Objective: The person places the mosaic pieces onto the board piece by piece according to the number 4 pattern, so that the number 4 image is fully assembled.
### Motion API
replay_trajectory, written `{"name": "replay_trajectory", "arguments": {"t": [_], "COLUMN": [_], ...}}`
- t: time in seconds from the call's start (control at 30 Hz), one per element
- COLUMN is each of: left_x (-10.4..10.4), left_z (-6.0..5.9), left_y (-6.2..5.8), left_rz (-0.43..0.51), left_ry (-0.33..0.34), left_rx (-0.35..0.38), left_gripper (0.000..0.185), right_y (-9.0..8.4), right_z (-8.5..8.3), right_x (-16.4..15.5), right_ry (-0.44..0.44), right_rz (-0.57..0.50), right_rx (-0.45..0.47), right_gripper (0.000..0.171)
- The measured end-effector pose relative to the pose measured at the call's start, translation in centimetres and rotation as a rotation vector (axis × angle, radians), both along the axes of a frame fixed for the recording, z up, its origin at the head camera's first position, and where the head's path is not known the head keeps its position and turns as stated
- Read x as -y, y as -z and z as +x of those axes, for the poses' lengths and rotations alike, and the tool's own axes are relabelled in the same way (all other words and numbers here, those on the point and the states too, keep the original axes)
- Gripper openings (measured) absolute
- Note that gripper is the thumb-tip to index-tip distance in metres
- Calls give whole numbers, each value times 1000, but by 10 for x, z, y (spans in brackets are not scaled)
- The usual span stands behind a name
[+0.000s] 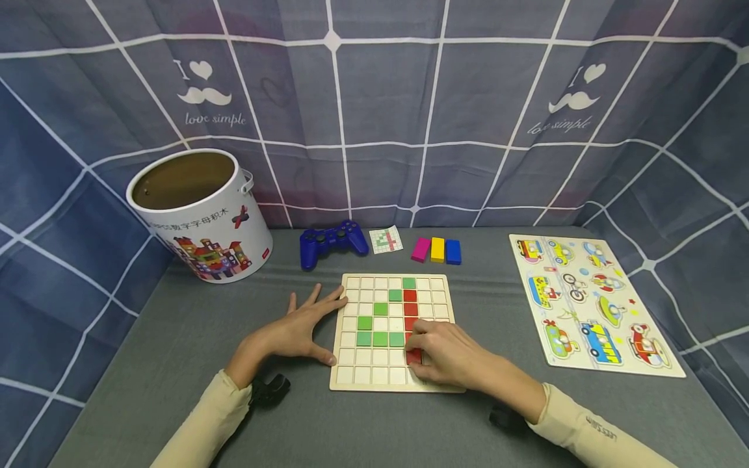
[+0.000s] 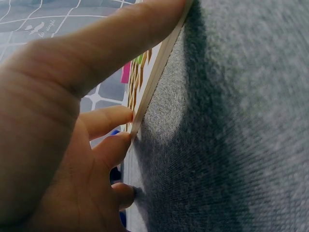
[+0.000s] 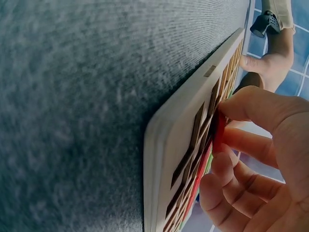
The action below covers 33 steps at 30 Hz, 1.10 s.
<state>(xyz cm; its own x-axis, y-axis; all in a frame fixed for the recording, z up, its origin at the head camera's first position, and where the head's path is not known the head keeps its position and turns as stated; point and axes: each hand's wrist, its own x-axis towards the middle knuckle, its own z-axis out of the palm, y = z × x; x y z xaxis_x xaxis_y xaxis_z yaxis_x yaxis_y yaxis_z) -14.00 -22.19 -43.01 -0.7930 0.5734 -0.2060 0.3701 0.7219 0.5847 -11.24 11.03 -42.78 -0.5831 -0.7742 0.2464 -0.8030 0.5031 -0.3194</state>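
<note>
**While the left steadies the grid board, the right sets a red tile**

With the wooden grid board (image 1: 393, 377) as my landmark, I see my left hand (image 1: 304, 328) lying flat on the tabletop (image 1: 363, 429) against the board's left edge, fingers spread wide and straight, thumb and fingertips touching the rim; the left wrist view shows those fingers (image 2: 116, 116) pressed along the board's thin side. My right hand (image 1: 447, 354) rests over the board's lower right part, fingers curled and pinching a red tile (image 1: 413, 356) that sits at the bottom of a red column of tiles (image 1: 410, 302). From the right wrist view the red tile (image 3: 218, 133) stands on edge between thumb and fingers, touching the grid cells. Green tiles (image 1: 379, 338) fill cells left of the red column.

Behind the board lie a blue game controller (image 1: 332, 242), a small pattern card (image 1: 386, 240), and three blocks side by side: pink, yellow, blue (image 1: 436, 250). Far left of the board and behind stands a white bucket (image 1: 201, 214), open on top. Right of the board lies a vehicle puzzle board (image 1: 591, 305).
</note>
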Motion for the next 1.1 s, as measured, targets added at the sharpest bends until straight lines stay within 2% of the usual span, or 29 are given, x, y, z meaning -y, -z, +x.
{"name": "replay_trajectory", "arguments": {"t": [0.37, 0.63, 1.1], "left_x": [-1, -2, 0], "left_z": [0, 0, 0], "left_y": [0, 0, 2], "left_rz": [-4, -4, -10], "left_ry": [2, -1, 2], "left_rx": [-1, 8, -11], "left_gripper": [114, 115, 115], "right_y": [2, 3, 1], "right_z": [1, 6, 10], "right_x": [-8, -41, -86], "right_ry": [26, 105, 265], "right_rz": [-8, -48, 17], "right_rx": [-4, 22, 104], "right_gripper": [18, 23, 29]}}
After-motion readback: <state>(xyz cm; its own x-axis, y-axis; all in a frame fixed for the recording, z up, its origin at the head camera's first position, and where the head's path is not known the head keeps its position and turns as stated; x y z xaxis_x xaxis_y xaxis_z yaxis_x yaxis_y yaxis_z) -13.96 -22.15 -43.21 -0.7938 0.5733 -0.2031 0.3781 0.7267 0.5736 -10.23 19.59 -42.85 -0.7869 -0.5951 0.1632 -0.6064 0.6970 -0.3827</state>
